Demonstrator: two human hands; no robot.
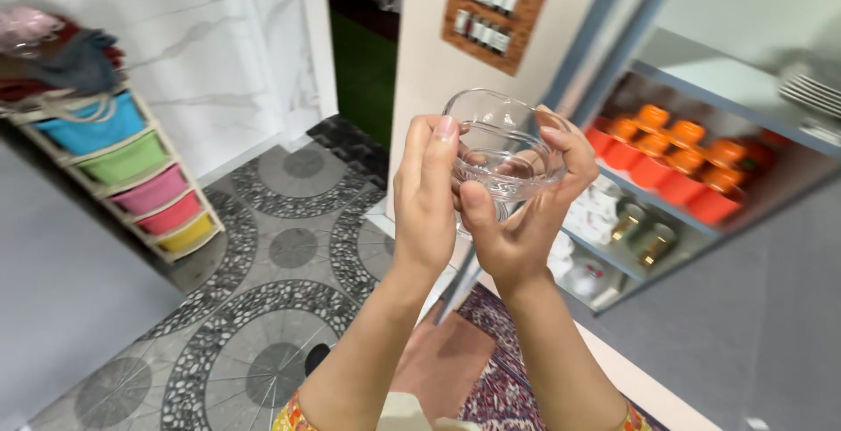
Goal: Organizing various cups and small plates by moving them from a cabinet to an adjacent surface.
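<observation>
I hold a clear glass bowl up before me, my left hand and right hand both gripping its rim; orange cups wait shelved at right.

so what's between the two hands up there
In the head view, a small clear glass bowl sits between the left hand and the right hand; both hold it, fingers around its rim.

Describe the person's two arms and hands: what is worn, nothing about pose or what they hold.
Both forearms are bare, with no watch, bracelet or gloves visible. The left hand and right hand show no rings. At the bottom edge, short sleeve hems appear in a yellow patterned fabric with red and green specks.
</observation>
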